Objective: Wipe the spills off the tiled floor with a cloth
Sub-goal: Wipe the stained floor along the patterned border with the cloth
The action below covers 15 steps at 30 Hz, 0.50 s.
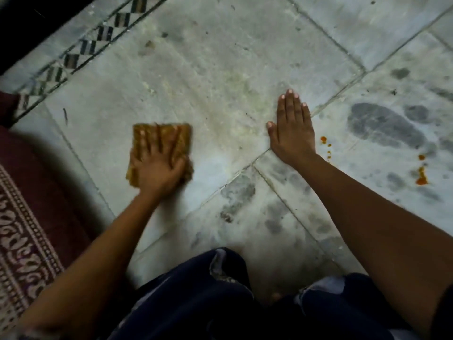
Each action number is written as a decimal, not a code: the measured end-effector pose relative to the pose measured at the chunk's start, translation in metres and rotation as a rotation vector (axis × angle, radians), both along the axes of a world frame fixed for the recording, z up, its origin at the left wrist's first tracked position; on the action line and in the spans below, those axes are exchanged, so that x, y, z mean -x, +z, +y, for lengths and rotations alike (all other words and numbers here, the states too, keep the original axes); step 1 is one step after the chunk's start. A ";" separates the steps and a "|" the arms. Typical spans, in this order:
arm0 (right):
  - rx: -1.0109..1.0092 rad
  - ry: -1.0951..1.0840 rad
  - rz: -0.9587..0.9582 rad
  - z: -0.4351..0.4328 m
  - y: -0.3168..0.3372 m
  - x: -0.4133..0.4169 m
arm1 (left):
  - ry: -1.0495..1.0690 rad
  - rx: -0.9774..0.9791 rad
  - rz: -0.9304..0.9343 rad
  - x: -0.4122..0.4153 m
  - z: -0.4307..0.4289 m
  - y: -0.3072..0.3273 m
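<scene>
Both forearms were bare, with no sleeves, watch or rings in view. The left hand (157, 165) and right hand (291, 133) had short, plain nails. Below the hands, dark navy trousers (208, 298) covered the knees, showing pale worn patches.

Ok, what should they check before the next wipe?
1. Cloth under the left hand: ok, pressed flat on the floor.
2. Right hand braced on the tile: ok, flat, fingers together.
3. Orange spots cleaned: not ok, they sit to the right of the right hand, untouched.
4. Cloth near those spots: not ok, it is far to their left.
5. Rug clear of the cloth: ok, apart.
6. Cloth clean enough: cannot tell, blurred.
</scene>
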State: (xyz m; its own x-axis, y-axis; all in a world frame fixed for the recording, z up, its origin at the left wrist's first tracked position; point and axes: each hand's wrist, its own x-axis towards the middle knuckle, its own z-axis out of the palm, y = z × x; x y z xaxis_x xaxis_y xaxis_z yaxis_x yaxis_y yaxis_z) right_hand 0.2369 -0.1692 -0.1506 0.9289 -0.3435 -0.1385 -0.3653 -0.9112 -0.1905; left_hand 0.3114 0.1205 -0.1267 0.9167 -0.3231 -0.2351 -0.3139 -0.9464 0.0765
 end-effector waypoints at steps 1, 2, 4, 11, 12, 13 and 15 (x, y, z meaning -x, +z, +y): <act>-0.001 0.001 0.000 0.000 0.000 0.000 | 0.082 -0.002 0.011 -0.025 -0.008 -0.003; 0.002 0.005 -0.002 -0.001 0.001 0.000 | 0.122 0.020 0.017 -0.048 -0.023 -0.004; -0.001 0.009 -0.001 -0.001 0.001 -0.001 | 0.074 0.051 0.043 -0.071 -0.064 -0.005; -0.016 0.032 0.034 -0.007 0.003 0.003 | -0.440 0.106 -0.001 0.042 -0.049 -0.002; -0.008 0.033 0.032 -0.008 0.002 0.005 | -0.370 0.094 -0.015 0.036 -0.036 -0.003; -0.004 0.028 0.028 -0.007 0.002 0.006 | -0.246 0.083 -0.001 0.019 -0.027 -0.005; -0.009 0.007 0.027 -0.006 0.003 0.006 | -0.034 0.065 0.025 -0.022 -0.036 -0.003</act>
